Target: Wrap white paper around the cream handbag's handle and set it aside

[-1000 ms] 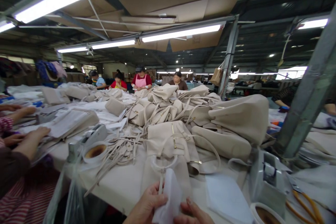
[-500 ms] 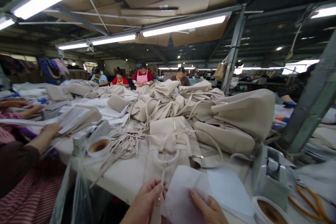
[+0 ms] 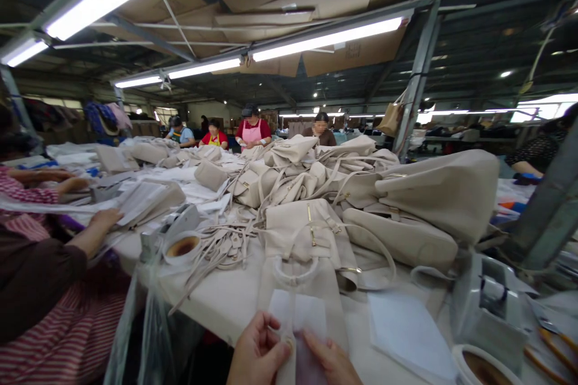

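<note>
Our left hand [image 3: 258,354] and right hand [image 3: 329,361], fingers closed, pinch a white tissue sheet [image 3: 298,317] against a beige strap [image 3: 285,356] at the desk [image 3: 226,301] edge, with piled beige bags [image 3: 406,216] at twelve to two o'clock.

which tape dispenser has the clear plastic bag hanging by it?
The left tape dispenser, beside the co-worker's arm; the plastic bag hangs below it. The right-edge tape dispenser has none.

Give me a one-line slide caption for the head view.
Both hands, left hand and right hand, press a white tissue sheet onto a beige bag strap beside piled beige handbags.
</note>
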Action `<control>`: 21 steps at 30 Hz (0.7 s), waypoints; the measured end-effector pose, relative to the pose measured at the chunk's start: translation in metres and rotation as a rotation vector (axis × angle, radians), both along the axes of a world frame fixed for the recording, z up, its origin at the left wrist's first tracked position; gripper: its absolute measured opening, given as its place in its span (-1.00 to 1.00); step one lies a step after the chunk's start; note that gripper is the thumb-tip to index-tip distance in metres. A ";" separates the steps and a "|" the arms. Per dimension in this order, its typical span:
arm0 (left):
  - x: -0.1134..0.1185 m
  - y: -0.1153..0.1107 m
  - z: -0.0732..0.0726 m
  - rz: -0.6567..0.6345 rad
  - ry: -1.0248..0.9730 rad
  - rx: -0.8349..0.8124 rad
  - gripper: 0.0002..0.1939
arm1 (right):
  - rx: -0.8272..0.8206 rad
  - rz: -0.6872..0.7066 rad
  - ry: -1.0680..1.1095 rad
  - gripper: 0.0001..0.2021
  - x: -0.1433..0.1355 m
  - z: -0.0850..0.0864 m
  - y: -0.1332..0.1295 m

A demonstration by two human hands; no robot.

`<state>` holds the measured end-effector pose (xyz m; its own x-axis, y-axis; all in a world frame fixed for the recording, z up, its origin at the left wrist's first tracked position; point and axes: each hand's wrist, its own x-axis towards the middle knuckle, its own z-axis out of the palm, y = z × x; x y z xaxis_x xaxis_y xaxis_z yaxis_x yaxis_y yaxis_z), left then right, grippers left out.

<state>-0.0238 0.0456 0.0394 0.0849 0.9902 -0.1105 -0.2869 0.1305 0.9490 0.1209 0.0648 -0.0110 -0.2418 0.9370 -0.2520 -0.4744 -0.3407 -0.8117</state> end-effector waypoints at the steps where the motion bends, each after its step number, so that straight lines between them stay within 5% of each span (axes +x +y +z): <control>1: 0.001 -0.001 -0.003 0.030 0.047 0.026 -0.56 | -0.001 -0.008 0.004 -0.42 -0.002 0.000 0.001; 9: -0.014 -0.007 -0.002 0.205 0.469 0.171 -0.69 | -0.047 -0.088 0.068 -0.45 -0.013 0.013 -0.007; 12: -0.025 0.003 -0.001 0.210 0.281 0.023 -0.58 | -0.039 -0.090 0.080 -0.43 -0.012 0.013 -0.005; 16: -0.016 0.012 -0.002 -0.106 -0.051 -0.303 -0.64 | -0.041 -0.059 0.071 -0.43 -0.004 0.010 -0.005; 21: 0.020 0.015 0.012 -0.173 -0.247 -0.289 -0.81 | 0.010 -0.095 -0.075 -0.41 0.007 0.019 -0.008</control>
<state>-0.0035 0.0609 0.0510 0.3060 0.8904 -0.3370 -0.4518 0.4474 0.7718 0.1284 0.0572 0.0084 -0.1325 0.9573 -0.2569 -0.4419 -0.2890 -0.8492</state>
